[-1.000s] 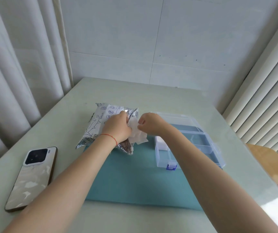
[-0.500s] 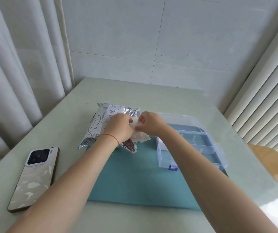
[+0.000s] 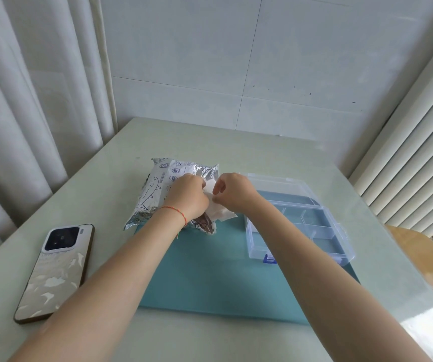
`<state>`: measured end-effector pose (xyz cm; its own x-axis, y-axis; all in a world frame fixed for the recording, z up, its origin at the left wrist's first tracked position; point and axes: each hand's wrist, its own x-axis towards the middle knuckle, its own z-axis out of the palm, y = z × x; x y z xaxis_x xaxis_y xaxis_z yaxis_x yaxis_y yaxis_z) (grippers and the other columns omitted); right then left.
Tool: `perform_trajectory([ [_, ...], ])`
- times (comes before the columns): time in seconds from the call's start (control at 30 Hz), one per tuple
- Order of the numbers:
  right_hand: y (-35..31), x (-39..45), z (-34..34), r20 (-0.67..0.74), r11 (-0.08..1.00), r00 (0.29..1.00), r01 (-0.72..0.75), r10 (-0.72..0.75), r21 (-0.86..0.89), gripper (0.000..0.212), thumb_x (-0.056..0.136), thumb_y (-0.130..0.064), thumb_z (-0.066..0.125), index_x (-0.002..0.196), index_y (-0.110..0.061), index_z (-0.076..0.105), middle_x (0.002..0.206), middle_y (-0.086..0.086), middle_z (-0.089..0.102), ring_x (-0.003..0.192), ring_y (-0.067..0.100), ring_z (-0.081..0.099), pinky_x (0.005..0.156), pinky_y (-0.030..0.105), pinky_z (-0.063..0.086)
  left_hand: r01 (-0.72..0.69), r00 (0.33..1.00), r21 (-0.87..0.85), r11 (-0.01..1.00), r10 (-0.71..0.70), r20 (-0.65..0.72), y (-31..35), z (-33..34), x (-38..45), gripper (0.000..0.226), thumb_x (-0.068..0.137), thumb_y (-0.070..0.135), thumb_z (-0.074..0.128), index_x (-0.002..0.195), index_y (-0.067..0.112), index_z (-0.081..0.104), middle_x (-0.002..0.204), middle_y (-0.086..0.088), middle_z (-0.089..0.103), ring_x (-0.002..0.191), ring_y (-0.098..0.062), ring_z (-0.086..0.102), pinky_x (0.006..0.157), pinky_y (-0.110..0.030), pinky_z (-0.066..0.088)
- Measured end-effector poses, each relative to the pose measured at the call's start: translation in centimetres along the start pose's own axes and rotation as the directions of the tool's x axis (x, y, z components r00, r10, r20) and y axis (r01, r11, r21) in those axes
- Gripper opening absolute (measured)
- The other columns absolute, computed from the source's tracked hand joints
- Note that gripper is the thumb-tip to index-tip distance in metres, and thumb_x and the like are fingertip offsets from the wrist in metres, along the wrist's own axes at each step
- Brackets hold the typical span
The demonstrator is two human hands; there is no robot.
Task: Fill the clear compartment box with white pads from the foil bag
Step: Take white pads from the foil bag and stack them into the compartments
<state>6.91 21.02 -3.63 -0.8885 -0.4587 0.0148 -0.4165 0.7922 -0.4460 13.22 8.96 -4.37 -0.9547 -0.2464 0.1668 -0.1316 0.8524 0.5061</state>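
The silver foil bag (image 3: pixel 157 189) with blue print lies on the table at the far left corner of a teal mat (image 3: pixel 210 278). My left hand (image 3: pixel 188 198) rests on the bag's open right end, fingers closed on the foil and the pads. White pads (image 3: pixel 219 212) stick out of that opening. My right hand (image 3: pixel 232 192) pinches the top pad at its upper edge. The clear compartment box (image 3: pixel 322 231) stands open to the right of the hands, its lid folded back; its dividers show through, and my right forearm hides its near-left part.
A phone (image 3: pixel 56 270) with a pale patterned case lies face down at the table's left edge. Curtains hang on the left, a ribbed radiator on the right, and a wooden chair (image 3: pixel 424 259) stands beyond the right table edge.
Both hands stay at the bag's opening. The right hand's fingers have shifted slightly on the pads, and the view has drifted a little.
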Motion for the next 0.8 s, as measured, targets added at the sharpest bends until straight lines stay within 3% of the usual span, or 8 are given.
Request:
perform_trajectory([
  [0.17, -0.3, -0.2, -0.3, 0.046, 1.000, 0.999, -0.028, 0.027, 0.014, 0.007, 0.081, -0.015, 0.064, 0.088, -0.011, 0.064, 0.085, 0.001, 0.058, 0.078, 0.018, 0.051, 0.052, 0.020, 0.033, -0.011, 1.000, 0.006, 1.000, 0.011, 0.004, -0.1, -0.2, -0.1, 0.024, 0.082, 0.000, 0.052, 0.095, 0.013, 0.067, 0.107, -0.012, 0.062, 0.091, -0.026, 0.051, 0.072, -0.030, 0.038],
  [0.3, -0.4, -0.4, -1.0, 0.041, 0.977, 0.994, -0.105, 0.099, 0.187, 0.023, 0.082, -0.013, 0.062, 0.088, 0.009, 0.065, 0.074, 0.008, 0.051, 0.067, 0.019, 0.044, 0.058, 0.027, 0.035, -0.013, 1.000, 0.011, 1.000, 0.013, 0.016, 0.1, -0.4, -0.3, 0.014, 0.078, -0.002, 0.050, 0.072, 0.008, 0.058, 0.080, -0.009, 0.053, 0.076, -0.029, 0.047, 0.054, -0.031, 0.030],
  [0.4, -0.1, -0.7, -2.3, 0.027, 0.871, 0.980, -0.190, 0.199, 0.453, 0.009, 0.085, -0.009, 0.059, 0.083, -0.001, 0.061, 0.079, 0.011, 0.059, 0.068, 0.023, 0.055, 0.064, 0.035, 0.054, -0.022, 0.999, 0.011, 1.000, 0.022, 0.032, 0.1, -0.6, -0.3, 0.017, 0.078, 0.001, 0.051, 0.066, 0.012, 0.048, 0.072, -0.005, 0.044, 0.074, -0.027, 0.041, 0.053, -0.031, 0.027],
  [0.47, 0.4, -1.0, -3.1, 0.035, 0.754, 0.975, -0.194, 0.222, 0.628, 0.004, 0.086, -0.006, 0.058, 0.083, -0.005, 0.059, 0.084, 0.015, 0.063, 0.072, 0.028, 0.063, 0.074, 0.040, 0.060, -0.036, 0.998, 0.001, 0.999, 0.036, 0.050, -0.1, -0.6, -0.1, 0.011, 0.083, 0.007, 0.052, 0.085, 0.012, 0.061, 0.091, -0.006, 0.055, 0.087, -0.028, 0.051, 0.068, -0.030, 0.038],
  [0.53, 0.9, -1.4, -3.9, 0.020, 0.656, 0.978, -0.155, 0.209, 0.739, 0.007, 0.087, -0.003, 0.058, 0.081, -0.006, 0.057, 0.082, 0.015, 0.062, 0.070, 0.028, 0.063, 0.068, 0.037, 0.059, -0.023, 0.998, -0.010, 1.000, 0.024, 0.059, -0.2, -0.5, 0.0, 0.030, 0.087, 0.013, 0.051, 0.113, 0.013, 0.066, 0.115, -0.009, 0.059, 0.104, -0.029, 0.056, 0.078, -0.029, 0.038],
  [0.63, 1.5, -2.2, -5.1, -0.016, 0.578, 0.984, -0.091, 0.177, 0.811, 0.011, 0.089, -0.002, 0.057, 0.079, -0.007, 0.056, 0.080, 0.013, 0.058, 0.067, 0.025, 0.057, 0.058, 0.030, 0.052, -0.039, 0.996, -0.033, 0.999, 0.036, -0.083, 0.2, -0.7, 0.1, 0.023, 0.091, 0.018, 0.043, 0.082, 0.015, 0.064, 0.094, -0.010, 0.058, 0.091, -0.032, 0.056, 0.068, -0.032, 0.034],
  [0.73, 2.1, -2.8, -5.9, -0.021, 0.506, 0.991, -0.050, 0.134, 0.861, 0.010, 0.090, -0.004, 0.059, 0.081, -0.008, 0.056, 0.082, 0.014, 0.057, 0.069, 0.026, 0.055, 0.058, 0.030, 0.049, 0.000, 0.989, -0.325, 0.946, -0.047, -0.137, 1.5, -1.3, 0.3, 0.036, 0.091, 0.032, 0.046, 0.065, 0.009, 0.050, 0.070, -0.011, 0.054, 0.069, -0.032, 0.054, 0.058, -0.035, 0.041],
  [0.8, 2.4, -3.2, -6.2, -0.029, 0.485, 0.993, -0.030, 0.115, 0.874, 0.010, 0.090, -0.005, 0.060, 0.081, -0.007, 0.056, 0.081, 0.015, 0.057, 0.066, 0.025, 0.055, 0.055, 0.029, 0.048, 0.075, 0.997, -0.686, 0.723, -0.076, 0.028, 2.7, -1.9, 0.1, 0.038, 0.091, 0.042, 0.057, 0.073, 0.008, 0.060, 0.076, -0.009, 0.064, 0.064, -0.026, 0.064, 0.056, -0.033, 0.052],
])
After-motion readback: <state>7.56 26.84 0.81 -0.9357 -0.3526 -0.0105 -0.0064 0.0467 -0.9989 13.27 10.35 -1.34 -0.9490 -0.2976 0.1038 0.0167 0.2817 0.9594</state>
